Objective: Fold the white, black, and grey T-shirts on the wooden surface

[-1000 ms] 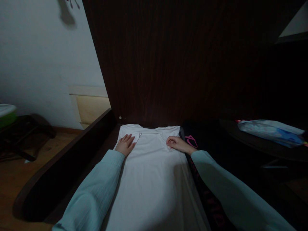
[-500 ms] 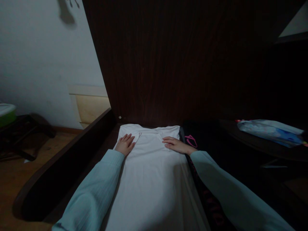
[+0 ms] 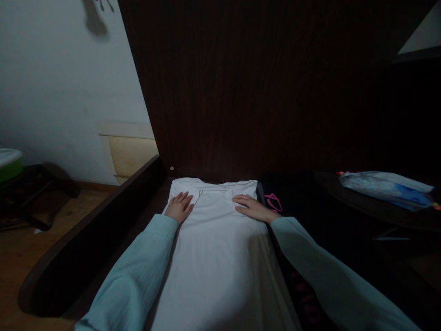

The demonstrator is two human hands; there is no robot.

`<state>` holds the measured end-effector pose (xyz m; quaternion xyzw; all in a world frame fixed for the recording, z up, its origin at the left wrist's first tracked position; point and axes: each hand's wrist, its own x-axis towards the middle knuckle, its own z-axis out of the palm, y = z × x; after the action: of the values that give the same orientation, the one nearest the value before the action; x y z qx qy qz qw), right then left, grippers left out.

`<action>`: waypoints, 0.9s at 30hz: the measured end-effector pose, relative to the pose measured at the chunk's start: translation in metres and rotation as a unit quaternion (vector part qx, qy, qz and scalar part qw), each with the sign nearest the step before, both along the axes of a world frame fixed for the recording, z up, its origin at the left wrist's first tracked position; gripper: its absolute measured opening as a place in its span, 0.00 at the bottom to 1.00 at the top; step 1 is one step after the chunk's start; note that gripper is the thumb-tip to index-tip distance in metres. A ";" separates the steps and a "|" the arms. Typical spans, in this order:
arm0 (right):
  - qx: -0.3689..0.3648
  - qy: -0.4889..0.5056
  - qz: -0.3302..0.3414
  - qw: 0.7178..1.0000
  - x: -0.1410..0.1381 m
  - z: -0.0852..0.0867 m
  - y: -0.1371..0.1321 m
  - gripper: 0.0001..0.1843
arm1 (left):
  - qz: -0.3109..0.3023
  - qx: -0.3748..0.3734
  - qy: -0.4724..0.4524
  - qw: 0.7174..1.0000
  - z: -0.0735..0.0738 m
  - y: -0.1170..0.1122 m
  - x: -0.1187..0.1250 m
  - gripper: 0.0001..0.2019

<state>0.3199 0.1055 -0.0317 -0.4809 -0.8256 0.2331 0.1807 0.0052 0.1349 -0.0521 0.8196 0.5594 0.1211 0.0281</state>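
Observation:
A white garment point(image 3: 215, 248), probably a shirt, lies spread out lengthwise in front of me, its far end close to the dark wooden panel. My left hand point(image 3: 179, 206) rests flat on its upper left part, fingers stretched and slightly apart. On the upper right part lies my right hand point(image 3: 252, 208), palm down with fingers extended. Between the hands the cloth shows small folds near the neckline. Neither hand grips the fabric. Light blue-green sleeves cover both forearms.
A tall dark wooden panel point(image 3: 241, 92) stands behind the garment. Along the left runs a low dark side rail point(image 3: 96, 234). Dark cloth with a pink strap point(image 3: 273, 202) lies to the right, and a blue-and-white plastic package point(image 3: 386, 187) beyond. A green tub point(image 3: 10, 164) sits far left.
My right hand has shifted very slightly on the cloth. The left hand and the garment look the same.

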 end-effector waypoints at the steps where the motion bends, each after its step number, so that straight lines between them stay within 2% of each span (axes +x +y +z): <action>1: 0.001 -0.002 0.001 1.000 0.000 0.001 0.000 0.24 | 0.001 -0.001 -0.001 1.000 0.000 0.000 0.000 0.21; 14: -0.031 0.015 0.001 0.999 0.003 -0.001 0.002 0.29 | 0.012 -0.015 0.009 1.000 0.008 -0.003 0.004 0.22; 21: -0.038 -0.008 0.006 0.999 0.004 -0.007 0.006 0.28 | 0.018 -0.028 0.012 0.999 0.010 -0.004 0.005 0.22; 27: -0.037 -0.027 0.014 0.999 0.005 -0.006 0.006 0.31 | 0.013 -0.033 0.008 0.999 0.011 -0.005 0.006 0.22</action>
<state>0.3248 0.1115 -0.0372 -0.4814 -0.8279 0.2533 0.1371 0.0110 0.1302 -0.0411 0.8120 0.5736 0.0958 0.0492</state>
